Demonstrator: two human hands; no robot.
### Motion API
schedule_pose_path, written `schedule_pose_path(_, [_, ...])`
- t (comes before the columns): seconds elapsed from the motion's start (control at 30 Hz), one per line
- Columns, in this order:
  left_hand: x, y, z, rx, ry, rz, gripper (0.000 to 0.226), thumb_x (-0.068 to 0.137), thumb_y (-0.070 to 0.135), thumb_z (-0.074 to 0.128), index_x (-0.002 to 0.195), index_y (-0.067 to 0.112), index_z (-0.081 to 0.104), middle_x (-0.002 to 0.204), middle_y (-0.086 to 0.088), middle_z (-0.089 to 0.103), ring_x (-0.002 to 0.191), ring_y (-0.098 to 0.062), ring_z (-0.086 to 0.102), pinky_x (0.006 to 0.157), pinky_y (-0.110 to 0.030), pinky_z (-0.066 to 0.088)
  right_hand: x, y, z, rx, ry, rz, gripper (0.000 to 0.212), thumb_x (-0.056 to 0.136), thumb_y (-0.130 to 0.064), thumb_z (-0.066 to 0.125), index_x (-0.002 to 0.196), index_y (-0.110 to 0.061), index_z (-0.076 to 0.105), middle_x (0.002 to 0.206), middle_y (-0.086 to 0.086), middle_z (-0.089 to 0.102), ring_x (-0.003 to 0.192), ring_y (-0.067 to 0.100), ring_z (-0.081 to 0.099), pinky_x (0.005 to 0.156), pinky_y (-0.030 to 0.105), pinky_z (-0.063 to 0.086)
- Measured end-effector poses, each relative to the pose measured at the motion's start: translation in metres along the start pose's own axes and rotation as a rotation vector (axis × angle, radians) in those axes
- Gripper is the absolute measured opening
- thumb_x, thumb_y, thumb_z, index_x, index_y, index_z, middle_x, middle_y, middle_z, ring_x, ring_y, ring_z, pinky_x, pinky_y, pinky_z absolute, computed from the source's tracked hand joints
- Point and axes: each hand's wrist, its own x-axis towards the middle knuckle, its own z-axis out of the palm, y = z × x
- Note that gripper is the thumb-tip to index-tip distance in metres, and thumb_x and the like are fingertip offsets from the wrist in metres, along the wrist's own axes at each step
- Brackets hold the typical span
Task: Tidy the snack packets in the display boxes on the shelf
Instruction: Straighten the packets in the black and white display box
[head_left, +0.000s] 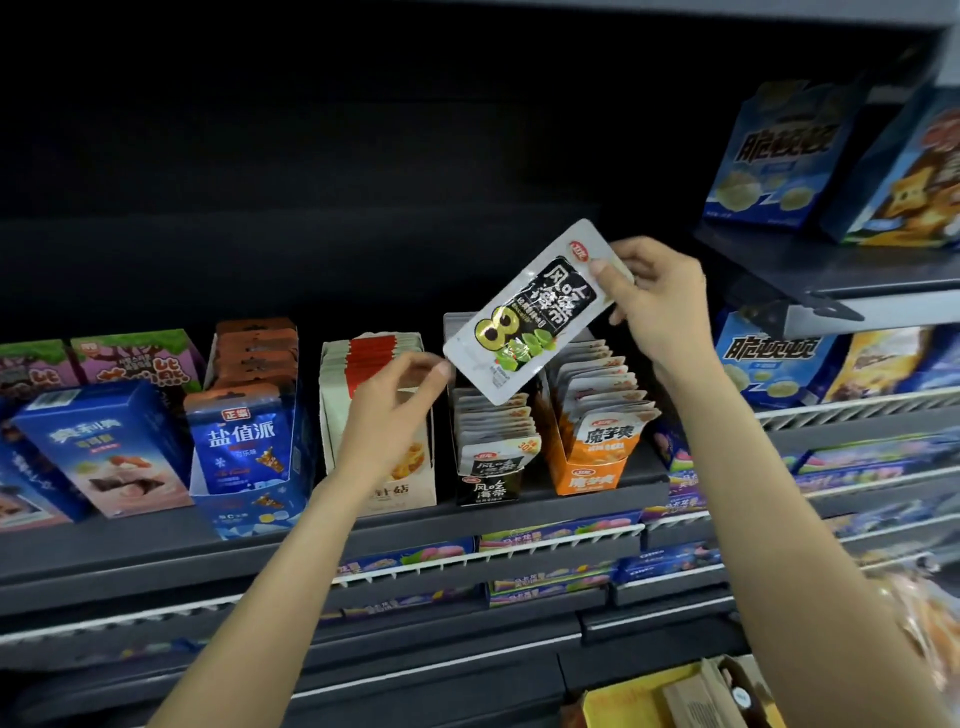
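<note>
Hands meet over one snack packet (524, 317), held tilted in the air above the shelf (156, 551). The right hand (660, 306) pinches its upper end between thumb and fingers; the left hand (389, 400), fingers loosely bent, touches its lower corner. Directly below stands the black display box (488, 483) with matching packets, between a cream box (400, 483) and an orange box (587, 478). To finish well, turn the packet upright, face forward, and slide it behind the row without crumpling its neighbours.
</note>
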Motion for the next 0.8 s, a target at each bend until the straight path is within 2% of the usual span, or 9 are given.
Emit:
schedule_pose_path(0.1, [-0.007,0.012,-0.006,-0.284,0.057,-0.095,0.006,0.088,0.026,0.06,0.093,0.028,0.059,0.097,0.015,0.063,0.087,0.01,0.059,0.072,-0.01,0.045,-0.001,-0.012,-0.003,0.052,-0.082,0.011,0.01,0.091,-0.013,0.063,0.09,-0.023,0.064,0.085,-0.007,0.07,0.059,0.001,0.059,0.047,0.017,0.042])
schedule_pose_path(0.17, [-0.012,0.019,-0.011,-0.439,0.022,-0.143,0.015,0.087,0.032,0.057,0.097,0.022,0.062,0.1,0.008,0.067,0.091,0.0,0.061,0.068,-0.012,0.048,-0.002,-0.019,0.0,0.034,-0.132,-0.004,0.012,0.09,-0.014,0.064,0.088,-0.025,0.064,0.085,-0.007,0.07,0.06,0.002,0.06,0.048,0.018,0.043])
schedule_pose_path(0.27, [-0.017,0.026,-0.018,-0.5,-0.017,-0.118,0.018,0.094,0.028,0.048,0.099,0.022,0.064,0.098,0.007,0.07,0.092,-0.008,0.064,0.069,-0.018,0.051,-0.005,-0.028,0.009,-0.019,-0.177,-0.035,0.003,0.09,-0.017,0.064,0.093,-0.019,0.065,0.087,-0.003,0.07,0.067,0.006,0.063,0.049,0.02,0.044])
schedule_pose_path(0.37, [-0.021,0.034,-0.025,-0.375,0.023,-0.062,0.014,0.087,0.029,0.06,0.099,0.024,0.063,0.101,0.011,0.067,0.093,0.0,0.062,0.071,-0.014,0.049,-0.008,-0.033,0.018,-0.045,-0.2,-0.057,0.004,0.09,-0.017,0.064,0.094,-0.019,0.065,0.086,-0.002,0.07,0.068,0.007,0.064,0.05,0.019,0.044])
schedule_pose_path(0.5, [-0.026,0.035,-0.025,-0.114,0.109,0.084,0.027,0.078,0.015,0.076,0.094,0.029,0.06,0.096,0.018,0.066,0.087,0.003,0.061,0.072,-0.012,0.049,-0.013,-0.037,0.029,0.003,-0.224,-0.113,0.012,0.089,-0.019,0.065,0.085,-0.03,0.065,0.085,-0.007,0.069,0.074,0.006,0.065,0.059,0.026,0.052])
schedule_pose_path(0.57, [-0.028,0.032,-0.026,0.005,0.219,0.234,0.025,0.078,0.013,0.076,0.092,0.029,0.063,0.095,0.019,0.065,0.088,0.004,0.061,0.073,-0.01,0.046,-0.015,-0.037,0.032,-0.015,-0.208,-0.162,0.017,0.088,-0.022,0.067,0.084,-0.039,0.066,0.085,-0.012,0.065,0.083,0.008,0.062,0.074,0.029,0.053])
schedule_pose_path(0.63, [-0.028,0.024,-0.028,0.194,0.336,0.476,0.015,0.08,0.012,0.074,0.093,0.018,0.069,0.092,0.007,0.067,0.086,0.0,0.06,0.075,-0.012,0.046,-0.016,-0.036,0.029,-0.063,-0.202,-0.186,0.021,0.087,-0.023,0.067,0.087,-0.044,0.067,0.088,-0.013,0.06,0.086,0.01,0.057,0.078,0.025,0.048])
schedule_pose_path(0.73, [-0.028,0.009,-0.033,0.411,0.47,0.761,0.012,0.08,0.003,0.074,0.09,0.01,0.073,0.085,-0.007,0.069,0.079,-0.018,0.061,0.065,-0.022,0.048,-0.021,-0.037,0.024,0.014,-0.33,-0.145,0.027,0.089,-0.008,0.062,0.097,-0.033,0.069,0.097,-0.003,0.069,0.091,0.016,0.065,0.077,0.026,0.053])
schedule_pose_path(0.8, [-0.029,0.004,-0.036,0.479,0.505,0.846,0.014,0.078,0.0,0.075,0.087,0.01,0.076,0.082,-0.007,0.07,0.077,-0.019,0.058,0.062,-0.024,0.047,-0.026,-0.039,0.021,0.076,-0.409,-0.075,0.026,0.094,-0.004,0.054,0.101,-0.024,0.069,0.103,-0.006,0.07,0.099,0.007,0.065,0.077,0.022,0.053])
